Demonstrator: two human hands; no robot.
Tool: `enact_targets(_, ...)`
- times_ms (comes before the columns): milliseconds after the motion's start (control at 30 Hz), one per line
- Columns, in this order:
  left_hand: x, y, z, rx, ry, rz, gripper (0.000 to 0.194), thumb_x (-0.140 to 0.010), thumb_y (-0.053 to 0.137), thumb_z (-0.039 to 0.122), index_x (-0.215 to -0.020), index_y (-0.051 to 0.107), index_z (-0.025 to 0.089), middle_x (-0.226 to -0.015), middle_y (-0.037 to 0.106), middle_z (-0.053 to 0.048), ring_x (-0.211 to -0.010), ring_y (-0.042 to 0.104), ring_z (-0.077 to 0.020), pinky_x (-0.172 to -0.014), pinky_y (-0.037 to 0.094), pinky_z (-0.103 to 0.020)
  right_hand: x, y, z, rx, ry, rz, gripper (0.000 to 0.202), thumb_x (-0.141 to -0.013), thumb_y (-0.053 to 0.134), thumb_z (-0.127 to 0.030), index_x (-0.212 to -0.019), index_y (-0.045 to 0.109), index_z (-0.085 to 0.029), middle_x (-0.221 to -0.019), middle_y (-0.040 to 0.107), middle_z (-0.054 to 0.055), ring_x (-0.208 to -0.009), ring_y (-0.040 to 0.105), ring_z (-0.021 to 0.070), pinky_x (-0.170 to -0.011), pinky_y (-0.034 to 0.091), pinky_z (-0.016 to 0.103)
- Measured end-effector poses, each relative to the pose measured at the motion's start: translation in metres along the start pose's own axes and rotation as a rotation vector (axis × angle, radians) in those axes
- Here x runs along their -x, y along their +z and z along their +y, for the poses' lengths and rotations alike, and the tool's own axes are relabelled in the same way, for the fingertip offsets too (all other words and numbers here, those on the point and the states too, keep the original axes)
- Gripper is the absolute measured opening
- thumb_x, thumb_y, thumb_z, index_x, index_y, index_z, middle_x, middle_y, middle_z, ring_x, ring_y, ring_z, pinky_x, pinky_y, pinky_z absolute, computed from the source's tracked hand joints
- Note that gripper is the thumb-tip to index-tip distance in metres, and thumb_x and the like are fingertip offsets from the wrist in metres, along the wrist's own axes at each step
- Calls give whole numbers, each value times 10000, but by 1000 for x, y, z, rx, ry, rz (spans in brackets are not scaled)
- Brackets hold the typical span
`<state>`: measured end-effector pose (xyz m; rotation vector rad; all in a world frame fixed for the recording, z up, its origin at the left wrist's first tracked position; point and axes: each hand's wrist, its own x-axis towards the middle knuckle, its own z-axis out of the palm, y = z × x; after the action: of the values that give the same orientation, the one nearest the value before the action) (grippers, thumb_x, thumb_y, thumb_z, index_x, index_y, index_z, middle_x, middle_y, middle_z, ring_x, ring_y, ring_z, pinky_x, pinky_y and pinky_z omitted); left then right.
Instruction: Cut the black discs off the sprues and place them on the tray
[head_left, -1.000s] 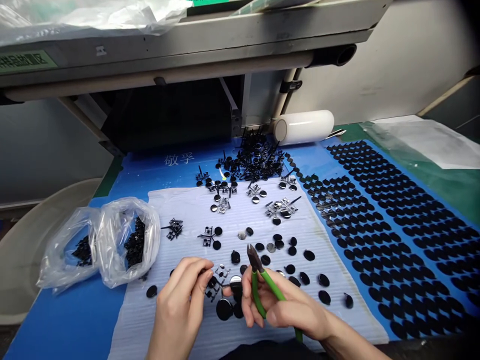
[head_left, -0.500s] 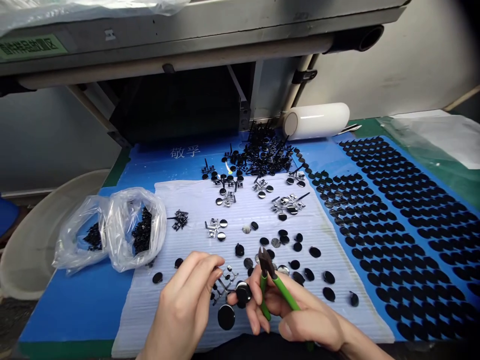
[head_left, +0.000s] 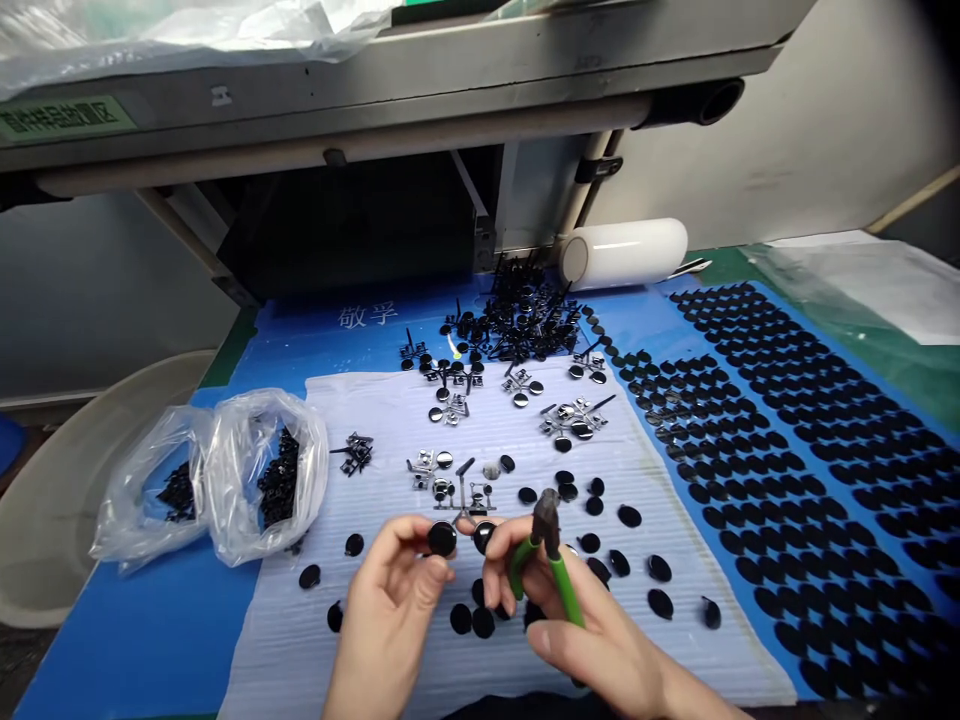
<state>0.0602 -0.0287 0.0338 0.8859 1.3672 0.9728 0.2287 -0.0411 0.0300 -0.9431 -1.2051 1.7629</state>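
Between both hands is a black plastic sprue (head_left: 463,490) with small parts on its far branches and two glossy black discs at its near end. My left hand (head_left: 394,600) pinches it by the left disc (head_left: 442,539). The fingertips of my right hand (head_left: 600,640) touch the right disc (head_left: 481,537). That same hand also grips green-handled side cutters (head_left: 565,588), jaws pointing up and away from the sprue. Loose black discs (head_left: 460,619) lie on the white foam sheet (head_left: 292,650) under and around both hands.
Two clear bags (head_left: 315,470) of small black parts stand at left. Behind, sprues are heaped in a pile (head_left: 525,315) beside a white roll (head_left: 630,252). Rows of black discs (head_left: 795,480) cover the blue mat at right. A metal shelf (head_left: 420,75) overhangs the back.
The sprue has turned, its stem now pointing away from me and its two discs side by side. My left hand has closed on the left disc. The view has tilted slightly upward.
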Motion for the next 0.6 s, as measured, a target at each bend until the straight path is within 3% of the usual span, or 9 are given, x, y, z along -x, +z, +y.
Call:
enact_targets(67,3,7,-3,92,-20,-51,137,-768,525,308,-784,534,172,-729,573,-21,-674,527,-137,-677,422,-269,-1,1,-3,132,-4,-19,465,-556,414,-50,-995,429,-202,-847,510,43,-742,466,171,-678,389,319)
enact_targets(200,-1,16,-3,183,26,24,120,-819,457,267,-758,526,191,-682,538,17,-612,477,-96,-619,395,-232,-4,2,-13,322,9,-161,562,-510,401,-36,-1044,446,-208,-886,532,45,-855,498,193,-765,399,320)
enact_targets(333,-10,18,-2,245,74,156,146,-849,402,294,-743,473,223,-691,497,47,-578,441,-73,-545,372,-197,-5,-2,-15,489,55,-321,573,-447,369,-37,-976,513,-203,-1141,484,75,-1217,265,226,-928,297,324)
enact_targets(433,-13,18,2,307,118,196,173,-861,362,313,-736,449,232,-644,475,52,-545,415,-77,-473,355,-189,-6,-8,-6,602,25,-209,550,-447,353,-26,-952,479,-205,-1223,408,72,-1176,327,217,-931,298,322)
enact_targets(500,-12,18,6,323,111,219,179,-864,345,328,-750,446,233,-604,469,50,-513,408,-78,-426,335,-185,-8,-10,2,684,15,-128,567,-470,356,-19,-996,440,-210,-1139,442,69,-1078,411,215,-901,327,336)
enact_targets(600,-9,18,11,321,57,241,183,-856,340,366,-765,435,238,-552,452,56,-434,384,-66,-364,280,-175,-11,-11,10,745,29,-127,558,-478,366,-19,-995,425,-220,-1022,451,45,-950,460,203,-844,367,328)
